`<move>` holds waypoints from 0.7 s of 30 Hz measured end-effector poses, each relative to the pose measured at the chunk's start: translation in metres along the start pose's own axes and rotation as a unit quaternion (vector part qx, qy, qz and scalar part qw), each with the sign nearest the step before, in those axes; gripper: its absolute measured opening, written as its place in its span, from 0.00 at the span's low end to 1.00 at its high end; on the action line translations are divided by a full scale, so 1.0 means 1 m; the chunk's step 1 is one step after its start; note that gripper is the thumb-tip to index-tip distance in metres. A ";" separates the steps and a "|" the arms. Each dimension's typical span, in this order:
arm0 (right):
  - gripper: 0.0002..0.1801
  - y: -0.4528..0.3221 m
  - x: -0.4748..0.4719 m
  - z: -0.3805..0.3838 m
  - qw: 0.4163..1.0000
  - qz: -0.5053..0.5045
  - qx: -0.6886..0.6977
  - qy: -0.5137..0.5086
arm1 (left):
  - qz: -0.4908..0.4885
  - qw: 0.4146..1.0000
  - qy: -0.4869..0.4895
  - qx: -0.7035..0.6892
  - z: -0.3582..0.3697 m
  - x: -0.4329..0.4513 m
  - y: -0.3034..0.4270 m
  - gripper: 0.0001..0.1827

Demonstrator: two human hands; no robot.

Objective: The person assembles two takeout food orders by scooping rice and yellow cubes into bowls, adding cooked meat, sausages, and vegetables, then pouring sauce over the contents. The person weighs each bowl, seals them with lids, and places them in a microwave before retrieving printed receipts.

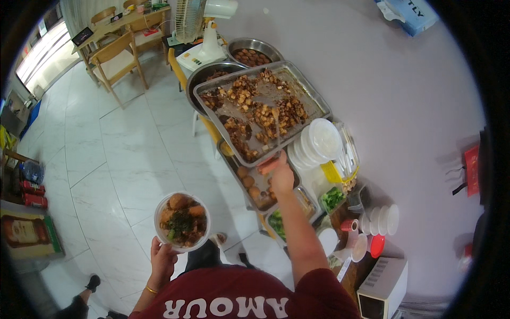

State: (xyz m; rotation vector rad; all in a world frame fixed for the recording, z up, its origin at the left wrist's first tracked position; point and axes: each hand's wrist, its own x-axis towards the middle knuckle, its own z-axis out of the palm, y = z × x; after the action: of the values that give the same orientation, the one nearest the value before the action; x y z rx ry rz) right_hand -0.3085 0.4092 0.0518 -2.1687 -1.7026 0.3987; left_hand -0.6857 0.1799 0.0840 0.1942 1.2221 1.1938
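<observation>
My left hand (162, 257) holds a round plastic bowl (183, 221) by its rim, out over the floor. In the bowl lie brown balls, chopped dark food and dark green bits. My right hand (282, 175) grips the handle of a spoon (275, 115), whose head rests among diced brown food in a large metal tray (263, 115). That tray overlaps a second metal tray (229, 169) with round brown balls, just under my right hand.
Stacked white lids (324, 139) stand right of the large tray. Two metal bowls (255, 44) and a fan (211, 40) are behind it. Containers of green vegetables (332, 198) and a white appliance (382, 283) are nearer, along the wall. A person's foot (93, 282) shows at lower left.
</observation>
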 end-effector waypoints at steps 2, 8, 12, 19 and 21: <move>0.34 -0.001 -0.002 0.003 0.992 0.006 -0.102 -0.080 | -0.011 1.000 0.011 0.011 0.005 0.000 0.003 0.07; 0.34 -0.015 0.002 -0.005 0.998 0.000 -0.050 -0.040 | -0.002 1.000 0.013 0.011 0.010 0.003 -0.001 0.07; 0.38 -0.030 0.026 0.005 0.991 0.008 -0.008 -0.134 | 0.013 1.000 -0.018 0.000 -0.002 0.013 -0.009 0.10; 0.21 0.035 0.038 0.054 0.796 0.177 0.573 -0.083 | 0.010 0.997 -0.046 0.068 0.056 0.012 0.004 0.08; 0.19 -0.031 -0.009 -0.027 0.698 0.122 0.682 -0.182 | 0.018 0.996 -0.056 0.073 0.049 0.019 -0.006 0.09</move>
State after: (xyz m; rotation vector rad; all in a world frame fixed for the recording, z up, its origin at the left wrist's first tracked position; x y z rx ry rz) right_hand -0.3265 0.4043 0.0898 -1.1073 -0.6305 1.6051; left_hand -0.6464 0.2145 0.0884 0.3888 1.2121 1.1107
